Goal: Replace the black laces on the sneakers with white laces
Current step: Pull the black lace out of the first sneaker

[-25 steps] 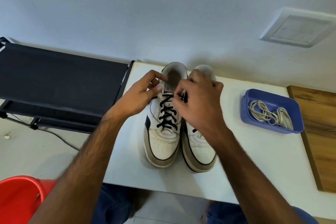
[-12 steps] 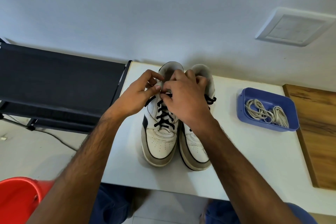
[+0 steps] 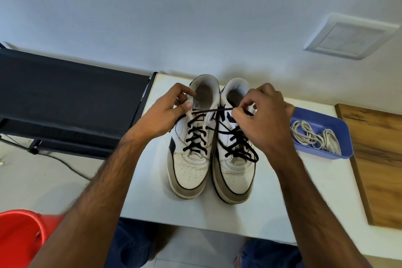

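One black lace (image 3: 212, 111) end now stretches taut toward the pinching right hand (image 3: 264, 118); left hand (image 3: 167, 113) grips the left sneaker (image 3: 191, 159) tongue; unlacing has begun.

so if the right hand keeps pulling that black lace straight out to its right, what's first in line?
Likely the blue plastic tray of white laces, just beyond the right hand; height is unclear.

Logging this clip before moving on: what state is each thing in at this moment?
left sneaker: black lace mostly threaded, one end pulled free at the top
right sneaker: laced in black
black lace: stretched taut between both hands
white laces: bundled in the blue tray, untouched
left hand: holds the left sneaker's collar
right hand: pinches the black lace
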Available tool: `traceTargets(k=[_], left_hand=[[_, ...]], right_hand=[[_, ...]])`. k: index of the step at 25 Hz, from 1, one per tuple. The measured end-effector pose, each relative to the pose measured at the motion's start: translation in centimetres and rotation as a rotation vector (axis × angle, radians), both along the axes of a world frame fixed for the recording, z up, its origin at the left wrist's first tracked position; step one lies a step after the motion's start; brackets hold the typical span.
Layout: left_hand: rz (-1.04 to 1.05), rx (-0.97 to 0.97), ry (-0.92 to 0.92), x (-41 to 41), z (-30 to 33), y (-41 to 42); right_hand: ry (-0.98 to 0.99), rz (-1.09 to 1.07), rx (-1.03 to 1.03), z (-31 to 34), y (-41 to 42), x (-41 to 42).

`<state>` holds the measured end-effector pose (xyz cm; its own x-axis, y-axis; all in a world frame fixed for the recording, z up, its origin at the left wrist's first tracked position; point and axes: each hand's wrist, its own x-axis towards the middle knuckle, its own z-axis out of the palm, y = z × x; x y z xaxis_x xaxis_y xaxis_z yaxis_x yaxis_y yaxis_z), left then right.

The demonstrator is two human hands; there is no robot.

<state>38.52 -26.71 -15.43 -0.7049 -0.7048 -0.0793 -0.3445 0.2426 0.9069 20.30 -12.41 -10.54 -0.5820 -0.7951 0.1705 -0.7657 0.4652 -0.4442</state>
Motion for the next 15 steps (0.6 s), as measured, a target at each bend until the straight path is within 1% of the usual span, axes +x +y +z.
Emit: traceTargets(k=[2,5,8,10,11,13,15], left_hand=[[0.0,-0.008,-0.004,-0.1,0.0,0.0],[-0.004,-0.007,0.029,-0.1,0.0,0.0],[-0.01,0.0,0.05,-0.2,0.0,-0.1],[-0.013,-0.004,0.046,-0.2,0.0,-0.1],[-0.014,-0.011,0.039,-0.1,0.0,-0.1],[-0.021,-0.014,0.025,-0.1,0.2,0.0],[-0.028,0.001,0.022,0.0,0.2,0.0]], right_hand=[[0.068,0.051,0.021,-0.4,-0.3,1.3],[0.177,0.217,0.001,-1.2,-2.3,3.8],[0.218,0.297,0.115,-2.1,-4.4,5.2],[0.19,0.298,0.165,-2.4,-5.1,5.2],[0.184,0.296,0.15,-2.3,-5.0,4.9],[0.177,0.262,0.067,-1.8,-4.3,3.8],[0.123,0.148,-0.035,-0.8,-2.8,2.2]])
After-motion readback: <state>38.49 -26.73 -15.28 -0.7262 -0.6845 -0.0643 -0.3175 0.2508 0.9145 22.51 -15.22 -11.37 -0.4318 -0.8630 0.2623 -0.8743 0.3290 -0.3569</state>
